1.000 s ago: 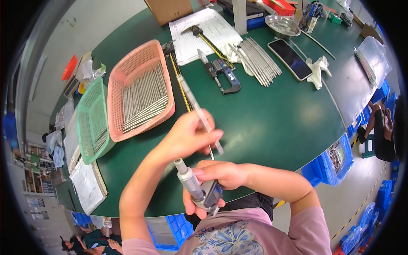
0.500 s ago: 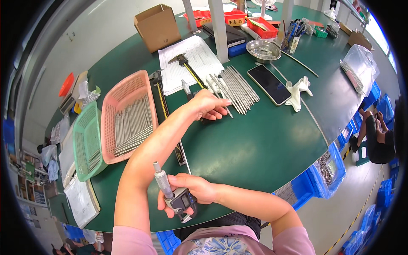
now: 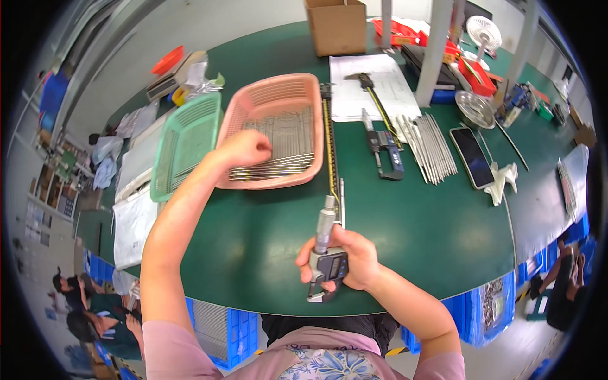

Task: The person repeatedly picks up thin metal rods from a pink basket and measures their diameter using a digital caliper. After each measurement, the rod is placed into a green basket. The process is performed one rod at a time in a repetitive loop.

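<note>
My right hand (image 3: 358,259) is closed around a digital micrometer (image 3: 329,263) near the front edge of the table, its grey thimble pointing up and away from me. My left hand (image 3: 246,149) is over the pink basket (image 3: 304,85), just above the thin metal rods (image 3: 288,136) in it. Its fingers look bent but are smeared by motion, so whether they hold a rod is unclear. A second micrometer (image 3: 394,166) lies on the table, left of a row of metal rods (image 3: 437,152) set side by side.
A green basket (image 3: 166,161) adjoins the pink one on the left. Two calipers (image 3: 332,161) lie by printed sheets (image 3: 354,95). Farther right are a phone (image 3: 472,157), a white glove (image 3: 503,182) and a metal bowl (image 3: 475,111). A cardboard box (image 3: 335,28) stands at the back.
My left hand has left the row of rods and moved left to the pink basket. The view has swung left. My right hand still holds the micrometer.
</note>
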Demonstrator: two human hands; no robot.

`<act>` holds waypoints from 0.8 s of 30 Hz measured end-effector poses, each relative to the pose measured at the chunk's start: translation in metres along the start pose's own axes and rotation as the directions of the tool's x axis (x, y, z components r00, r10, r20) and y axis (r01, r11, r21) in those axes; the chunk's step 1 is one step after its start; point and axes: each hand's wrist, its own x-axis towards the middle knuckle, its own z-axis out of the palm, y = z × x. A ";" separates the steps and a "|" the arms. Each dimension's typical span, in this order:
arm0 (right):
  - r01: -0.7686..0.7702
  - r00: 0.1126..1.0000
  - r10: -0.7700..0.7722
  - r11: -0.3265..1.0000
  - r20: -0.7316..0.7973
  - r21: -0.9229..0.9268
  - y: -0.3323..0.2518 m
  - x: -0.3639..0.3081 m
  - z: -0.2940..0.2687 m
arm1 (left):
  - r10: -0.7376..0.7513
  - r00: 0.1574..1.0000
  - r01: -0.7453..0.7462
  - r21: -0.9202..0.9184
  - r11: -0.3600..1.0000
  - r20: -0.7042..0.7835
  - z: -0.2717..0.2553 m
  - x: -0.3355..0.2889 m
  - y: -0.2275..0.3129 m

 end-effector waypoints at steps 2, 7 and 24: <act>0.024 1.000 -0.024 1.000 -0.020 -0.020 0.001 0.000 -0.004 | 0.067 0.993 -0.064 0.029 0.997 -0.096 0.007 -0.014 -0.002; 0.030 0.999 -0.032 0.998 -0.039 -0.047 0.003 0.004 -0.012 | 0.219 0.972 -0.205 0.150 0.967 -0.084 0.009 -0.015 0.011; 0.290 0.915 -0.264 0.956 -0.305 0.041 -0.011 0.000 -0.009 | -0.196 0.788 -0.531 -0.805 0.264 -0.584 0.019 -0.083 0.092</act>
